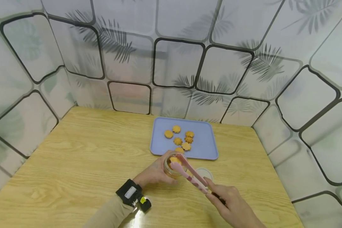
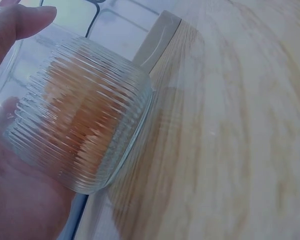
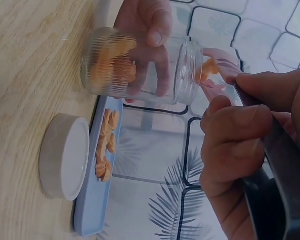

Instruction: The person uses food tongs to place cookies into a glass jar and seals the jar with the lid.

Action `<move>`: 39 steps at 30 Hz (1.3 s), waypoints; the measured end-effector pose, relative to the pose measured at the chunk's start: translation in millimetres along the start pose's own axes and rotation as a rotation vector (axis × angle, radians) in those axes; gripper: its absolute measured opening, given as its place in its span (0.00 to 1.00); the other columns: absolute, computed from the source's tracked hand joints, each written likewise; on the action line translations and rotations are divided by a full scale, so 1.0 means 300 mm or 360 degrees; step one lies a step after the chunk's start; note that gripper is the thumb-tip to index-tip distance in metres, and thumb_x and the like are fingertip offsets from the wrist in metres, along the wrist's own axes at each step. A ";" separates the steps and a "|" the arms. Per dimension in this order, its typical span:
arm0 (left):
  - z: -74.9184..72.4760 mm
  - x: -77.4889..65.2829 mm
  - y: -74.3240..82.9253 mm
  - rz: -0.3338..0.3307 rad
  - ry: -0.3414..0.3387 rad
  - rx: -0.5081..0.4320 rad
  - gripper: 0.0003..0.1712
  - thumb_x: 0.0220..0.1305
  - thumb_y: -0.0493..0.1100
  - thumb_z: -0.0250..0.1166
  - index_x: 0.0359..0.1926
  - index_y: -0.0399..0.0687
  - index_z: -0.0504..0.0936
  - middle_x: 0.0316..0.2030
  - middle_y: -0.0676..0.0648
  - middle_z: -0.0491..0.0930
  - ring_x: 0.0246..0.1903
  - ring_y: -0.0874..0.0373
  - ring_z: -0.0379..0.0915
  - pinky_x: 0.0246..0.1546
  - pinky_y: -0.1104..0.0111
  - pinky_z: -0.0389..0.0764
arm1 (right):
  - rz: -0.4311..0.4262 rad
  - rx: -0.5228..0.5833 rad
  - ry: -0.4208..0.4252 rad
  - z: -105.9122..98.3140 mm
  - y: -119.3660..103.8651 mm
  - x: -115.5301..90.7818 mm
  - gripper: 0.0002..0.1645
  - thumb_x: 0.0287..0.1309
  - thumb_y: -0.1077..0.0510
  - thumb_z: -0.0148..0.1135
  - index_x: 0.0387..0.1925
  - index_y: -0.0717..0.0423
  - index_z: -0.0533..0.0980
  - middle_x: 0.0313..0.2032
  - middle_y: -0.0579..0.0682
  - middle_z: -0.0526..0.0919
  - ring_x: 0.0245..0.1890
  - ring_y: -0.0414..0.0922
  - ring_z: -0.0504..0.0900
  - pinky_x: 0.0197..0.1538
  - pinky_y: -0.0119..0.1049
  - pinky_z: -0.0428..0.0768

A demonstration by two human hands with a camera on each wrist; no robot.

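My left hand (image 1: 156,172) grips a clear glass jar (image 3: 189,75) around its side, and the jar stands upright on the wooden table. Several cookies (image 3: 112,65) lie at its bottom, seen through the ribbed glass. With my right hand (image 1: 233,202) I hold pink tongs (image 1: 193,180) with dark handles. Between the tongs' tips is a cookie (image 3: 207,70), just above the jar's mouth. Behind the jar, a blue tray (image 1: 203,139) carries several golden cookies (image 1: 178,141), some flower-shaped.
A white round lid (image 3: 65,157) lies on the wooden table (image 1: 82,152) to the right of the jar, partly behind the tongs in the head view. Patterned curtain-like walls (image 1: 131,69) enclose the table at the back and both sides.
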State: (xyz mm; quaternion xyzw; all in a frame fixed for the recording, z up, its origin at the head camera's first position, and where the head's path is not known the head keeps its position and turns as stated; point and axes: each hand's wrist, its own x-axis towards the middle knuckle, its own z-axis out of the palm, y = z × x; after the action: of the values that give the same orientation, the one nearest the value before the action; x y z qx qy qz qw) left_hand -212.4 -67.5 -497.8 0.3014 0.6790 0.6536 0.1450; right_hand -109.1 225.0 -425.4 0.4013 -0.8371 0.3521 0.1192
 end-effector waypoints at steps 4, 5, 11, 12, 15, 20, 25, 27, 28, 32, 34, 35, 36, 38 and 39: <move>-0.003 -0.003 0.003 -0.0012 0.0002 0.0022 0.53 0.43 0.33 0.82 0.69 0.61 0.67 0.62 0.50 0.74 0.58 0.56 0.71 0.61 0.66 0.75 | 0.0069 -0.0002 -0.0021 -0.007 -0.012 0.010 0.33 0.59 0.72 0.66 0.67 0.64 0.73 0.22 0.31 0.71 0.20 0.21 0.60 0.23 0.13 0.63; -0.003 -0.003 0.003 -0.0007 -0.0001 0.0026 0.52 0.44 0.33 0.81 0.69 0.61 0.68 0.61 0.49 0.75 0.58 0.56 0.71 0.61 0.66 0.74 | 0.0080 -0.0001 -0.0026 -0.009 -0.014 0.012 0.33 0.59 0.72 0.66 0.67 0.64 0.73 0.21 0.31 0.71 0.20 0.21 0.60 0.22 0.13 0.63; -0.002 -0.006 0.005 0.0010 -0.0025 0.0007 0.49 0.45 0.33 0.81 0.68 0.57 0.68 0.61 0.43 0.76 0.61 0.51 0.71 0.61 0.65 0.74 | 0.0189 0.0110 -0.0030 -0.018 -0.014 0.022 0.30 0.62 0.70 0.65 0.66 0.66 0.74 0.18 0.32 0.69 0.18 0.19 0.56 0.19 0.15 0.62; -0.001 -0.006 0.005 -0.0003 -0.0022 0.0000 0.50 0.45 0.32 0.81 0.67 0.57 0.68 0.61 0.42 0.76 0.61 0.49 0.71 0.62 0.65 0.74 | 0.0235 0.0158 -0.0010 -0.020 -0.011 0.024 0.29 0.63 0.70 0.64 0.66 0.66 0.74 0.18 0.33 0.70 0.18 0.18 0.56 0.17 0.16 0.62; 0.002 -0.005 0.005 -0.0032 -0.0015 -0.0039 0.51 0.44 0.31 0.81 0.68 0.57 0.68 0.62 0.36 0.74 0.64 0.43 0.69 0.63 0.66 0.73 | 0.0401 0.0213 0.0095 -0.022 0.004 0.037 0.27 0.65 0.69 0.62 0.65 0.68 0.74 0.17 0.35 0.70 0.15 0.18 0.55 0.14 0.19 0.61; 0.001 -0.004 0.007 -0.0036 -0.0030 -0.0081 0.52 0.44 0.30 0.80 0.70 0.56 0.67 0.62 0.30 0.72 0.65 0.37 0.67 0.63 0.65 0.73 | 0.0758 -0.0110 0.0096 -0.001 0.065 0.080 0.28 0.70 0.58 0.63 0.67 0.66 0.73 0.16 0.36 0.67 0.13 0.27 0.57 0.16 0.26 0.62; -0.003 -0.004 0.011 -0.0048 -0.0024 -0.0075 0.52 0.44 0.31 0.80 0.69 0.58 0.67 0.62 0.31 0.72 0.65 0.37 0.67 0.63 0.66 0.73 | 0.0965 -0.0274 -0.0155 0.056 0.161 0.123 0.31 0.72 0.54 0.61 0.69 0.65 0.70 0.16 0.40 0.71 0.13 0.33 0.62 0.18 0.28 0.63; -0.005 -0.004 0.011 -0.0062 -0.0026 -0.0070 0.52 0.45 0.31 0.80 0.69 0.59 0.67 0.63 0.32 0.71 0.65 0.38 0.67 0.63 0.65 0.73 | 0.0986 -0.0296 -0.0209 0.079 0.194 0.134 0.31 0.72 0.55 0.61 0.69 0.67 0.69 0.15 0.41 0.70 0.12 0.34 0.61 0.17 0.27 0.61; -0.005 -0.005 0.010 -0.0068 -0.0029 -0.0070 0.51 0.45 0.31 0.80 0.69 0.59 0.67 0.63 0.32 0.71 0.65 0.38 0.67 0.63 0.65 0.73 | 0.0985 -0.0302 -0.0221 0.089 0.206 0.138 0.31 0.72 0.56 0.60 0.69 0.68 0.69 0.14 0.40 0.69 0.12 0.33 0.61 0.17 0.27 0.61; -0.005 -0.007 0.006 -0.0068 -0.0048 -0.0049 0.51 0.46 0.32 0.80 0.70 0.60 0.67 0.63 0.32 0.71 0.65 0.39 0.67 0.64 0.64 0.73 | 0.0941 -0.0375 -0.0220 0.112 0.236 0.149 0.27 0.71 0.57 0.61 0.64 0.68 0.74 0.13 0.39 0.65 0.11 0.33 0.59 0.16 0.26 0.58; -0.005 -0.007 0.007 -0.0058 -0.0048 -0.0048 0.51 0.46 0.33 0.80 0.69 0.59 0.67 0.63 0.31 0.71 0.64 0.40 0.68 0.64 0.62 0.74 | 0.0918 -0.0402 -0.0213 0.118 0.244 0.156 0.24 0.71 0.57 0.61 0.62 0.67 0.75 0.13 0.39 0.66 0.11 0.33 0.60 0.15 0.27 0.58; -0.006 -0.007 0.007 -0.0053 -0.0045 -0.0052 0.51 0.46 0.32 0.80 0.70 0.59 0.67 0.63 0.31 0.71 0.64 0.40 0.68 0.64 0.61 0.74 | 0.0904 -0.0424 -0.0212 0.120 0.247 0.160 0.22 0.71 0.57 0.61 0.60 0.66 0.76 0.13 0.40 0.66 0.11 0.33 0.61 0.15 0.27 0.58; -0.006 -0.007 0.008 -0.0049 -0.0041 -0.0056 0.51 0.46 0.32 0.80 0.70 0.59 0.67 0.63 0.30 0.71 0.64 0.40 0.68 0.64 0.60 0.74 | 0.0899 -0.0437 -0.0213 0.121 0.251 0.165 0.21 0.71 0.57 0.60 0.59 0.66 0.76 0.14 0.40 0.66 0.11 0.33 0.61 0.15 0.27 0.58; -0.007 -0.007 0.010 -0.0048 -0.0037 -0.0056 0.51 0.45 0.32 0.80 0.70 0.60 0.67 0.63 0.30 0.71 0.64 0.41 0.68 0.64 0.58 0.74 | 0.0889 -0.0462 -0.0216 0.124 0.258 0.172 0.19 0.71 0.58 0.60 0.57 0.66 0.77 0.15 0.42 0.68 0.11 0.34 0.62 0.15 0.28 0.60; -0.008 -0.007 0.010 -0.0047 -0.0037 -0.0059 0.51 0.45 0.32 0.80 0.70 0.60 0.67 0.63 0.30 0.71 0.64 0.41 0.68 0.64 0.57 0.74 | 0.0889 -0.0472 -0.0216 0.126 0.261 0.174 0.20 0.71 0.58 0.60 0.58 0.66 0.76 0.16 0.43 0.68 0.12 0.35 0.63 0.15 0.29 0.61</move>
State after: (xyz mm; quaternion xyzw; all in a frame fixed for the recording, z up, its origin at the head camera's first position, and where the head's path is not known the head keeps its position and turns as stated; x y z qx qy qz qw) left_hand -211.5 -70.7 -495.0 0.2961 0.6694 0.6603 0.1679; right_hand -199.1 202.3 -466.3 0.1567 -0.9631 0.2179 0.0191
